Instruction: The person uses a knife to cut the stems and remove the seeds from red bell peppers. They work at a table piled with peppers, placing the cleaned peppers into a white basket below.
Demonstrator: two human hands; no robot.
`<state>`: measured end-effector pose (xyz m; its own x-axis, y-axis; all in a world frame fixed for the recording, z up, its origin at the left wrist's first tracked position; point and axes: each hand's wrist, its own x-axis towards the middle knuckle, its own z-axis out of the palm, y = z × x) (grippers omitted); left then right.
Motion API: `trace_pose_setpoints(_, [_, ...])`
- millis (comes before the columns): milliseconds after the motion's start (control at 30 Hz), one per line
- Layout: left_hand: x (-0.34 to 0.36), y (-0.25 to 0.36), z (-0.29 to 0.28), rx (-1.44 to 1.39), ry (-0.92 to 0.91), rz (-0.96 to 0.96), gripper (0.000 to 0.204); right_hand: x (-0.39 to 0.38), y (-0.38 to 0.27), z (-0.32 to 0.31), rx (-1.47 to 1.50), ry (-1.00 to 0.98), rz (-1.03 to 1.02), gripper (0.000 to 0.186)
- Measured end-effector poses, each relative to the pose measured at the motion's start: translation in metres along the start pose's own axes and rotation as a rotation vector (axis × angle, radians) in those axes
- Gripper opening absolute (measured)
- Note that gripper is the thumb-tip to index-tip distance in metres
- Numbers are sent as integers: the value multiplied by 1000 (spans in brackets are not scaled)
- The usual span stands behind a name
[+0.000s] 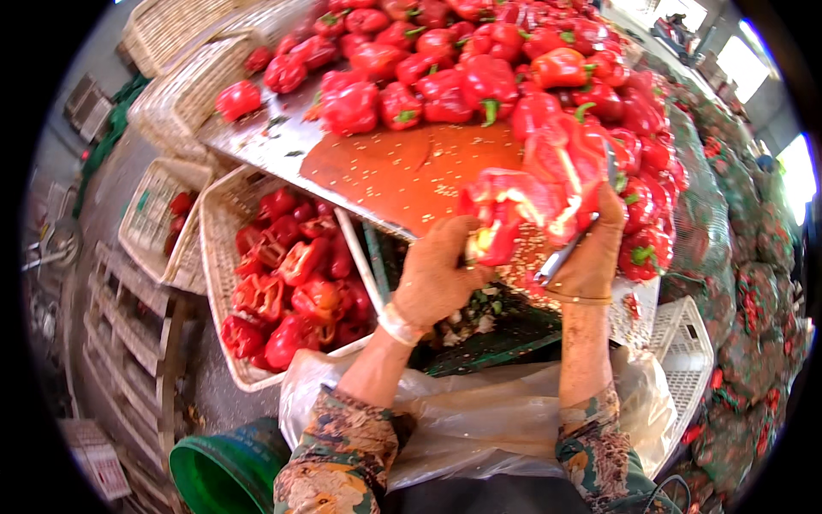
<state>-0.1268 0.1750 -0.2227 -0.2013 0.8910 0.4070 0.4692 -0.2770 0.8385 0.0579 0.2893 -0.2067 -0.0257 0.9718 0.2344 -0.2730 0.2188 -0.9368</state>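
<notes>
My left hand [438, 272], in an orange-brown glove, grips a cut-open red bell pepper [501, 214] whose pale inner ribs and seeds show. In my right hand [591, 257], gloved alike, is a knife [565, 255] with a grey metal handle; part of its blade shows beside the fingers. A second opened piece of red pepper [561, 167] is up against the right hand, its pale core facing me; whether the two pieces are still joined I cannot tell. Both hands are above the near edge of a table with an orange-red board [385, 176] strewn with seeds.
Whole red peppers [445, 94] are heaped across the table. Left of me, a basket [214, 283] holds cut peppers, near a wooden pallet [137, 334] and a green bucket [227, 467]. At right are a white crate [689, 351] and stacked net sacks [745, 343].
</notes>
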Motion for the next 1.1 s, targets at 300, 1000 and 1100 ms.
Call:
trace_pose_setpoints(300, [-2, 13, -4, -307, -97, -160, 50, -10, -21, 9, 448, -250, 407, 42])
trace_pose_setpoints(1000, [-5, 32, -1, -729, -48, -389, 49, -24, 0, 14, 112, -245, 351, 24])
trace_pose_setpoints(1100, [-5, 31, 1, -744, -37, -400, 48, -32, -27, 21, 78, -204, 249, 39])
